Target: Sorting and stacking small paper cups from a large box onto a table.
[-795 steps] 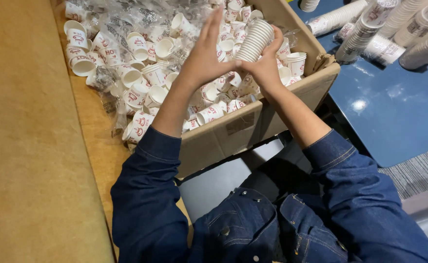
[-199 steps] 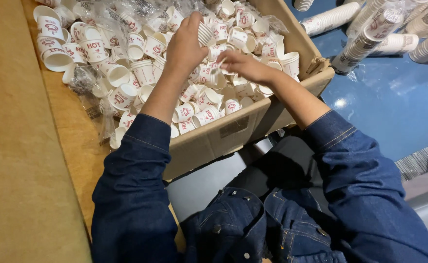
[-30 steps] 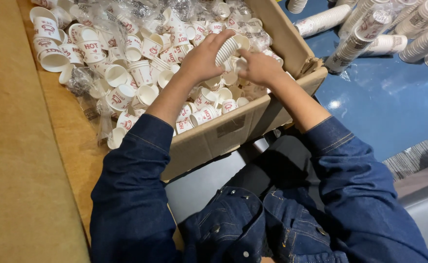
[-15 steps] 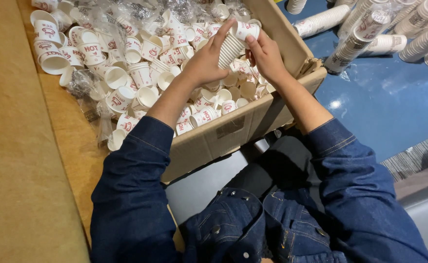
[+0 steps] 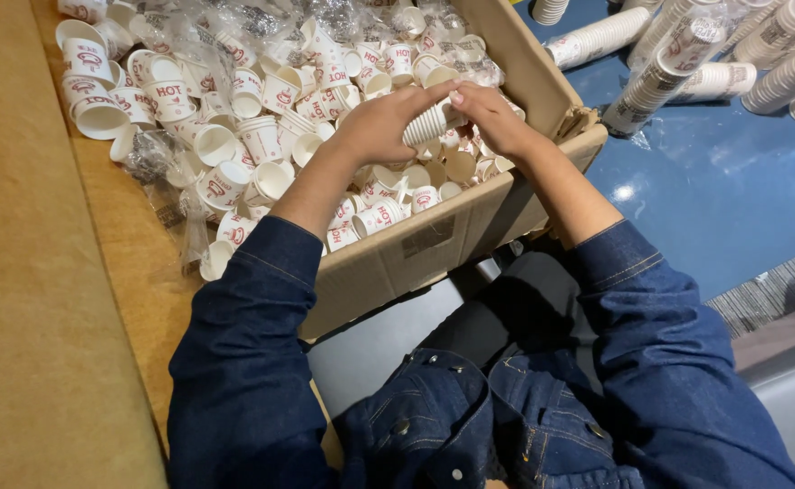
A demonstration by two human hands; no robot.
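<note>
stack: a short nested stack of small white paper cups (image 5: 427,124), lying on its side above the open cardboard box (image 5: 542,86). long axis runs roughly left-right and tilts a bit, with the right end sitting higher and further from the camera. can't tell for sure which end has the rims.
left hand: left hand (image 5: 381,124) is wrapped around the left part of the stack, fingers curled over the top, so it's closed on the stack.
right hand: right hand (image 5: 497,118) meets the stack at its right end, fingertips pinched on that end. both hands are nearly touching each other over the box.
box contents: loose paper cups (image 5: 262,136) with red print, lying every which way, mixed with crinkly clear plastic wrap (image 5: 262,23). some cups spill out on the left side.
surface: box sits at an angle on a tan wooden surface (image 5: 35,299) to the left.
floor: glossy blue floor (image 5: 714,181) on the right, with long sleeved stacks of cups (image 5: 669,54) lying on it, well apart from the hands.
person: dark denim sleeves (image 5: 253,362) and jacket, seen from above.
</note>
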